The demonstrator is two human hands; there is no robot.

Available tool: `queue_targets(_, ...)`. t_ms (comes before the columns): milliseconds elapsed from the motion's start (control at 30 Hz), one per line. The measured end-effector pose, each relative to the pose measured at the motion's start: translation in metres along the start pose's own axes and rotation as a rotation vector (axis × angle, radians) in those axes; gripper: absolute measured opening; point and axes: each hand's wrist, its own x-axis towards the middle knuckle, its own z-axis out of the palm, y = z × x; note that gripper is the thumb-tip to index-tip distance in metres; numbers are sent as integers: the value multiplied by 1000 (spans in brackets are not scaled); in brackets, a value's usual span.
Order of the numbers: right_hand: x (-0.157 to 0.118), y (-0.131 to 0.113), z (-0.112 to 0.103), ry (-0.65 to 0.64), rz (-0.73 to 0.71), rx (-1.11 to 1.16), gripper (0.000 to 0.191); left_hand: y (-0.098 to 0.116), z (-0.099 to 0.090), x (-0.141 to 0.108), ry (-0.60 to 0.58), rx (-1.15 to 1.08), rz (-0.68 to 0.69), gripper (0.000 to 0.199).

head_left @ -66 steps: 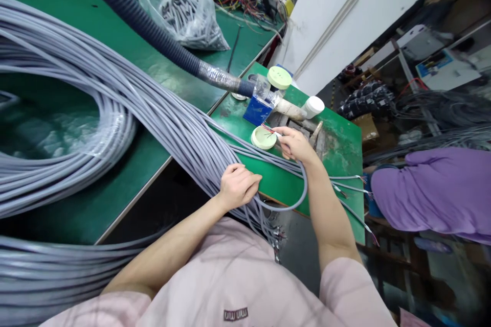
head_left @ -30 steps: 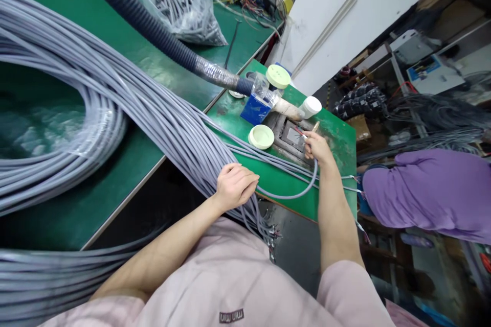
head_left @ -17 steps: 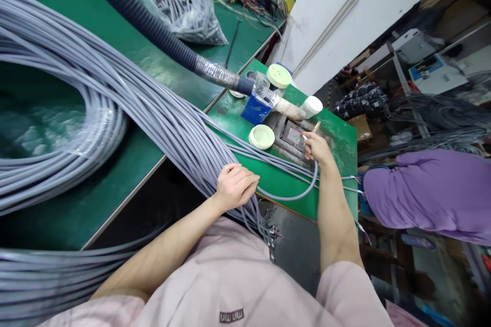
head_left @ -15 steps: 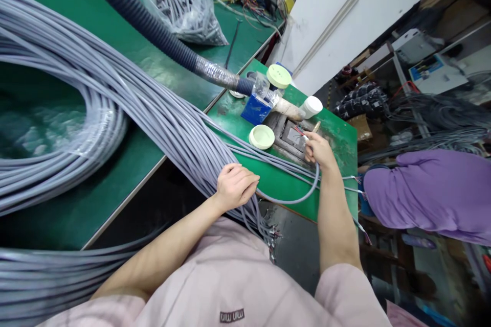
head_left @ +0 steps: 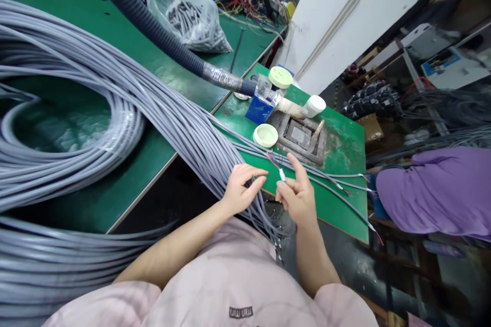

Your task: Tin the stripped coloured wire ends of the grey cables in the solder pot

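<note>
Between the thumb and fingers of my right hand (head_left: 299, 194) is a grey cable end (head_left: 283, 174), its thin coloured wires fanned out toward the upper left. My left hand (head_left: 243, 189) lies over the near edge of the grey cable bundle (head_left: 207, 148), thumb and forefinger apart and pointing at those wires, with nothing between them. Several other cable ends stretch to the right past my right hand. Beyond the hands, a square metal pot (head_left: 299, 134) is set in a dirty frame, with a stick leaning in it.
A pale green lid (head_left: 265, 135), a blue box (head_left: 259, 108), a white jar (head_left: 315, 106) and a ribbed black hose (head_left: 164, 38) surround the pot. A bag of grey pieces (head_left: 192, 20) lies farther back. At the right is a person in purple (head_left: 437, 191).
My right hand has drawn the cable end back from over the pot toward my left hand. My left thumb and forefinger have spread apart. The view has shifted slightly.
</note>
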Motion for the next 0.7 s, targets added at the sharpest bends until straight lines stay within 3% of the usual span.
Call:
queue_targets(133, -13, 13, 20, 14, -60, -106, 67, 18, 5, -6, -94, -422, -315, 32)
queue_targets(233, -19, 20, 23, 16, -98, -153, 62, 23, 6, -9, -195, -567, -424, 36)
queue_targets(367, -18, 20, 8, -90, -117, -115, 51, 27, 2, -10, -255, -567, -381, 35)
queue_targets(533, -5, 18, -5, 101, -146, -50, 21, 35, -2, -11, -312, -419, -298, 35)
queue_targets(700, 6, 19, 7, 87, -162, 137, 7, 38, 2, -17, -451, -443, -375, 40)
